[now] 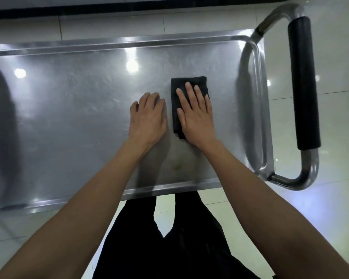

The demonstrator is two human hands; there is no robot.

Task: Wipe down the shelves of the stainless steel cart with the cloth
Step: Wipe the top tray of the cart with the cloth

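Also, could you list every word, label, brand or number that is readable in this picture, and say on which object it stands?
There is no readable text.
cart top shelf: bare steel, only light reflections and scratches.
cloth under the right hand: plain black, no tag visible.
handle grip: plain black, no marking.
left hand: rests on bare steel, covers no label that shows.
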